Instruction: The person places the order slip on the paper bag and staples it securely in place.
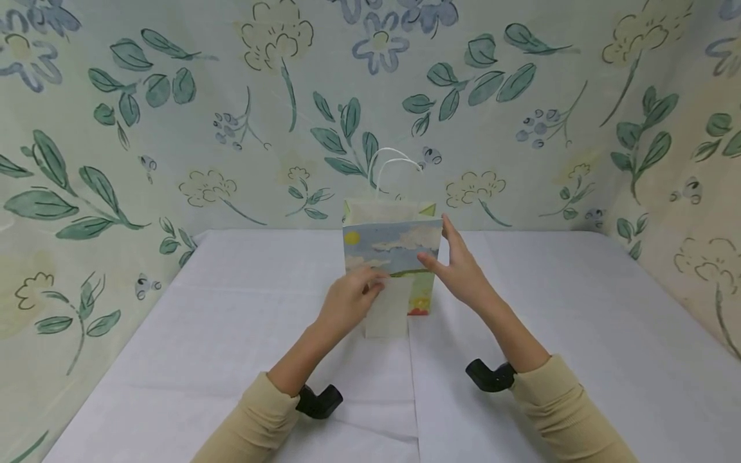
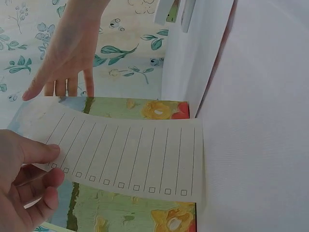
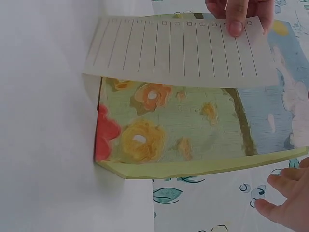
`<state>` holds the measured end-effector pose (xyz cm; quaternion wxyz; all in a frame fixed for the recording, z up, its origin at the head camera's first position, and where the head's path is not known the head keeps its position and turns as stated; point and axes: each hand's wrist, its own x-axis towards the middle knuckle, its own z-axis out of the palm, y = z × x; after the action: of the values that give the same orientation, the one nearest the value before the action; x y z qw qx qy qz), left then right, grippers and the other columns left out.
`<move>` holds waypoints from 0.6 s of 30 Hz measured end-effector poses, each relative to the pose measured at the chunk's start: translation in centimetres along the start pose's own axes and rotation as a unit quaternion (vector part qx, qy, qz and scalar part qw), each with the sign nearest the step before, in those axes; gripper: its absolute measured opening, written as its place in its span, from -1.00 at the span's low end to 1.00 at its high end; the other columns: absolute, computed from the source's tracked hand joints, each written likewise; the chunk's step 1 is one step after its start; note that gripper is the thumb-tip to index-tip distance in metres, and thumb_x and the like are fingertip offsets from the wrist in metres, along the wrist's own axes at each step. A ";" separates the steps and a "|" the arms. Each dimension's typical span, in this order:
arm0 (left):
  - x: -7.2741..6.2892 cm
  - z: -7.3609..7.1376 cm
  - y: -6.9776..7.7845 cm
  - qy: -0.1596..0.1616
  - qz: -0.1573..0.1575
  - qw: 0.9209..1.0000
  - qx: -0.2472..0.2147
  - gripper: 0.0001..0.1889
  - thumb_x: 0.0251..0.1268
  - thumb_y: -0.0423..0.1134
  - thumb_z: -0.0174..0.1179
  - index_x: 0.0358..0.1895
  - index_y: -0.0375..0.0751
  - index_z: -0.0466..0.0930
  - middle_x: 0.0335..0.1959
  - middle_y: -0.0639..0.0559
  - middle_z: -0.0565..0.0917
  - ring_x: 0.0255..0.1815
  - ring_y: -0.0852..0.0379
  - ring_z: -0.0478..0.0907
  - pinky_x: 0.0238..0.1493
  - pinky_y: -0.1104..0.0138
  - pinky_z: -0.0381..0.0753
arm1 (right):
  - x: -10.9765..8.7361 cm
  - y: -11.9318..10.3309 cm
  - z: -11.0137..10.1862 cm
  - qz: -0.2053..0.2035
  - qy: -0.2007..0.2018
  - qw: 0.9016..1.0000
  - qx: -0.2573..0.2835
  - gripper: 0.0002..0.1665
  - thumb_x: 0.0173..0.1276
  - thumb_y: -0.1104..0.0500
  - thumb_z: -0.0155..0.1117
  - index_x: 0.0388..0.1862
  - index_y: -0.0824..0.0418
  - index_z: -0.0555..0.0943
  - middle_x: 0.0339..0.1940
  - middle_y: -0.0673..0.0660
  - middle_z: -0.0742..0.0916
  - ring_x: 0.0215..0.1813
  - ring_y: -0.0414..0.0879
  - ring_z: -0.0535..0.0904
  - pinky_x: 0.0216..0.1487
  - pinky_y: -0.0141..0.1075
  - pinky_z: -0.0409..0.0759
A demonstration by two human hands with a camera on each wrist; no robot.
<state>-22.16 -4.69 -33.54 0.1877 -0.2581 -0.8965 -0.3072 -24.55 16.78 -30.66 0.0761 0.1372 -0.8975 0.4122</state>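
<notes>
A paper gift bag (image 1: 393, 247) stands upright on the table, painted with sky, clouds and flowers, its white cord handles (image 1: 379, 161) raised. In front of it, my left hand (image 1: 350, 299) pinches a long cream checklist sheet (image 2: 128, 154) by its upper end. The left wrist view has the thumb lying on the printed face, with lines and small boxes. Slightly bent, the sheet covers part of the bag's flower picture. At the bag's right edge is my right hand (image 1: 463, 273), thumb across the front and the other fingers extended along the side.
White cloth covers the table (image 1: 260, 347), with a crease down its middle. Behind and at both sides hangs a floral curtain (image 1: 370, 103). Black wrist devices (image 1: 492, 376) stick out near both cuffs, above the tabletop.
</notes>
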 end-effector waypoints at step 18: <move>1.3 -0.2 0.1 0.073 0.007 0.997 -0.034 -0.82 0.16 -0.32 0.19 -0.16 -0.15 0.62 -0.28 0.03 0.64 -0.50 0.23 0.39 -0.49 0.46 0.40 | 0.8 0.2 0.4 0.006 0.007 0.998 0.065 0.12 0.24 -0.25 0.08 0.46 0.08 -0.36 0.48 0.24 0.05 0.49 0.12 -0.11 0.40 0.14 -0.11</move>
<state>-23.07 -4.33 -32.68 0.2463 -0.2478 -0.8674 -0.3543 -25.39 16.50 -30.88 0.0705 0.1336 -0.8689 0.4714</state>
